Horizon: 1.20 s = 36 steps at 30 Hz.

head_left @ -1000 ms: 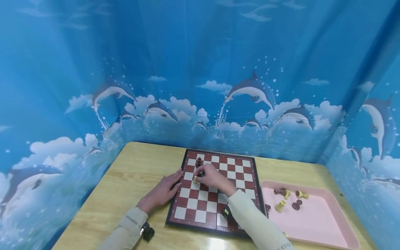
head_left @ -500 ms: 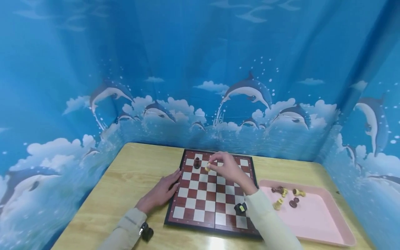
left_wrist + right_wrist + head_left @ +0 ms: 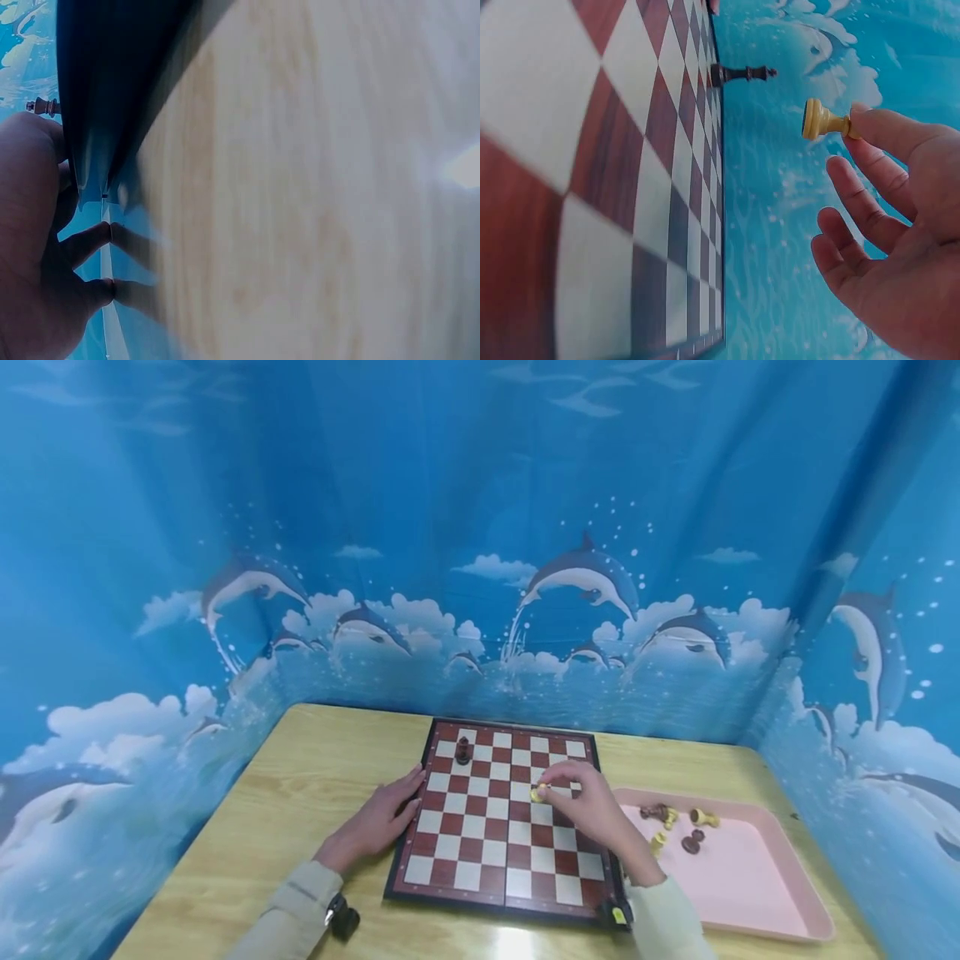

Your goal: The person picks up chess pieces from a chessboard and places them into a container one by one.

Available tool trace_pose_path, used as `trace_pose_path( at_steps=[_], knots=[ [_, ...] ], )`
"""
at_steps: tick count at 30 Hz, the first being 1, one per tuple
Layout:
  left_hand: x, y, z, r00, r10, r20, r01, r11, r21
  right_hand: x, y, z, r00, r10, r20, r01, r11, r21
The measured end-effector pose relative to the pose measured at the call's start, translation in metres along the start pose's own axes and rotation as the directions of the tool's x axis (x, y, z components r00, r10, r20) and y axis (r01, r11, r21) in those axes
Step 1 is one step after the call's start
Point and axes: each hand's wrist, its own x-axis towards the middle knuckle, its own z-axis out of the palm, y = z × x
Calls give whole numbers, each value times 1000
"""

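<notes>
My right hand point(image 3: 588, 806) pinches a pale yellow pawn point(image 3: 823, 121) by its top, between thumb and forefinger. The pawn's base points at the board, with a gap under it in the right wrist view; the other fingers are spread loosely. Below lies the red-and-white chessboard point(image 3: 469, 850), on its right half. A tall dark king point(image 3: 462, 752) stands upright near the board's far left corner. My left hand point(image 3: 381, 817) lies beside the board's left edge, its fingers stretched out and their tips at the rim.
A pink tray point(image 3: 757, 881) stands right of the board, with several dark and yellow chess pieces lying in its far left part, among them a yellow one point(image 3: 703, 817). The wooden table point(image 3: 315, 760) ends at a blue dolphin curtain point(image 3: 420, 527) behind.
My right hand has lifted the pale pawn from near the dark king and carried it right, over the board's right half. My left hand keeps its place at the edge.
</notes>
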Motion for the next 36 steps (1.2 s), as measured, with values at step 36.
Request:
trace_pose_path(
  at_steps=[36],
  knots=[
    [1,-2,1,1000,-26,1,26,1000,12,-70,28,-43,980,133,-144,-137,990,-19]
  ],
)
